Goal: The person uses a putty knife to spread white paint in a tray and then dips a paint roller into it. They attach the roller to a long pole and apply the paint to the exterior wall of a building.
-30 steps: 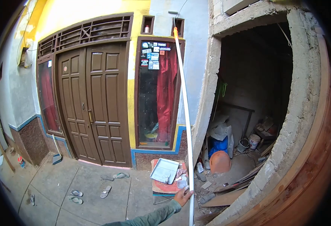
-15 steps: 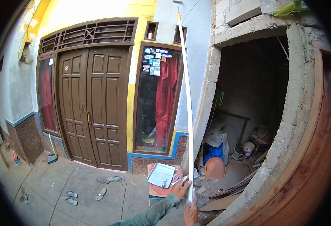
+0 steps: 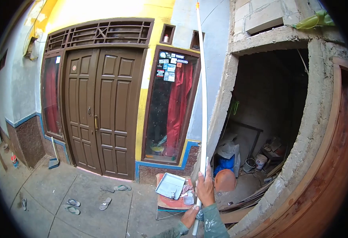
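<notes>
Two hands | right hand (image 3: 205,188) and left hand (image 3: 189,216) clasp white pole (image 3: 204,99) | window stickers (image 3: 170,65) unreadable

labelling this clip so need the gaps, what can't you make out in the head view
Head view:
1. Top of the white pole: cut off by the upper edge, so its tip is unseen.
2. Left hand: partly behind the right sleeve; its grip on the pole is unclear.
3. Stickers on the window: too small to read.
4. Room past the rough opening: upper part lost in shadow.
</notes>
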Motion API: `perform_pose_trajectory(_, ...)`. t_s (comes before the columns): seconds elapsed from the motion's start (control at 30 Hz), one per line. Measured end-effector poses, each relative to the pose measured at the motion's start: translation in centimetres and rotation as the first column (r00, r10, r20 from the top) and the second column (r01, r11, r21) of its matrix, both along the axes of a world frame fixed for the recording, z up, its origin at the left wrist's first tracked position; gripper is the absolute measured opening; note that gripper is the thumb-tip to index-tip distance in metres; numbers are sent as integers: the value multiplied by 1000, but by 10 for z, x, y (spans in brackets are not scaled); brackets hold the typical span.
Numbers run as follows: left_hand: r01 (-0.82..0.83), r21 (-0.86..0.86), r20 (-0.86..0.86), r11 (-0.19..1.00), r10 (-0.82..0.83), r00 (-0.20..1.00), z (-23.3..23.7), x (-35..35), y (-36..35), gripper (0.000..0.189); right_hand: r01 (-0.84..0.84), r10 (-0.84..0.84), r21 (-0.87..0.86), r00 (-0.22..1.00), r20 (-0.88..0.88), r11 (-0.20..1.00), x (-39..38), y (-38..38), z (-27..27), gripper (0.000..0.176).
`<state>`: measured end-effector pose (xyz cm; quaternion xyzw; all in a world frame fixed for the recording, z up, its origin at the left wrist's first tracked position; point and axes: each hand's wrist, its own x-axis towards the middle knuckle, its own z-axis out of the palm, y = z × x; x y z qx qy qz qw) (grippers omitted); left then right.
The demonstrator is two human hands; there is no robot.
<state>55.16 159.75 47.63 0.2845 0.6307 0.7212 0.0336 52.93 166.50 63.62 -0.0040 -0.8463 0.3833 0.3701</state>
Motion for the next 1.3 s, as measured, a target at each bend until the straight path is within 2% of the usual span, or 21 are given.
perform_pose_trajectory(0.07,-9,18,-16,1000,9,1000,18,0,-4,47,-34,35,31,999,-36,999,-10,-2,7,56)
perform_pose_trajectory(0.1,-56,36,-23,998,57,998,26,-1,-3,46,10,22,163,980,-198,987,-22,1,7,57)
perform_pose_trajectory(0.13,-105,54,-33,993,107,994,32,-4,-3,45,-2,35,164,979,-202,986,-26,4,9,57)
perform_pose_trajectory(0.17,-141,21,3,990,141,990,35,-8,-2,44,-162,158,-61,985,-62,985,-23,1,25,57)
perform_pose_trajectory(0.2,-156,21,1,987,156,988,25,-20,4,44,-279,308,-302,950,52,912,-24,-1,36,57)
perform_pose_trajectory(0.23,-168,52,-4,984,168,986,7,-40,14,38,-346,355,-378,934,-50,859,-36,1,39,57)
perform_pose_trajectory(0.27,-178,85,-12,980,179,984,-2,-53,22,33,-359,367,-376,929,-53,854,-45,4,47,57)
perform_pose_trajectory(0.3,-68,199,266,978,13,964,31,-33,16,32,-419,421,-398,903,-88,816,-53,8,57,56)
perform_pose_trajectory(0.4,-66,259,360,964,-33,933,56,-18,16,34,-539,523,-422,836,-166,729,-87,24,78,54)
perform_pose_trajectory(0.6,-172,282,363,944,61,930,1,-6,46,36,-574,596,-555,786,-166,602,-120,48,46,54)
perform_pose_trajectory(0.67,-345,189,432,919,238,870,-24,1,51,36,-578,616,-561,774,-148,592,-119,49,19,54)
perform_pose_trajectory(0.73,-354,163,439,921,253,862,-60,6,51,36,-572,609,-546,782,-136,612,-105,48,1,53)
perform_pose_trajectory(0.8,-363,139,431,921,274,860,-96,10,55,37,-618,658,-542,738,-150,570,-101,51,-24,54)
perform_pose_trajectory(0.87,-546,21,317,838,512,798,-114,13,58,36,-636,666,-551,724,-181,541,-100,48,-35,54)
perform_pose_trajectory(0.9,-551,22,313,834,518,796,-114,14,54,36,-644,665,-562,718,-208,519,-100,48,-37,54)
perform_pose_trajectory(0.97,-435,45,395,899,384,834,-79,25,45,37,-650,671,-559,711,-210,514,-102,45,-18,54)
perform_pose_trajectory(1.0,-435,46,397,899,384,834,-70,20,44,37,-656,674,-552,707,-213,514,-104,44,-2,54)
perform_pose_trajectory(1.03,-542,8,94,841,539,837,-62,11,44,38,-671,673,-543,700,-240,505,-107,42,14,53)
perform_pose_trajectory(1.1,-650,15,-220,760,636,739,-35,1,39,38,-701,676,-519,680,-282,489,-114,38,51,51)
perform_pose_trajectory(1.17,-537,20,57,843,535,843,-4,-1,32,38,-728,685,-492,658,-311,476,-124,34,85,51)
perform_pose_trajectory(1.3,-448,50,233,892,426,874,29,13,22,40,-720,665,-456,679,-311,522,-146,28,142,52)
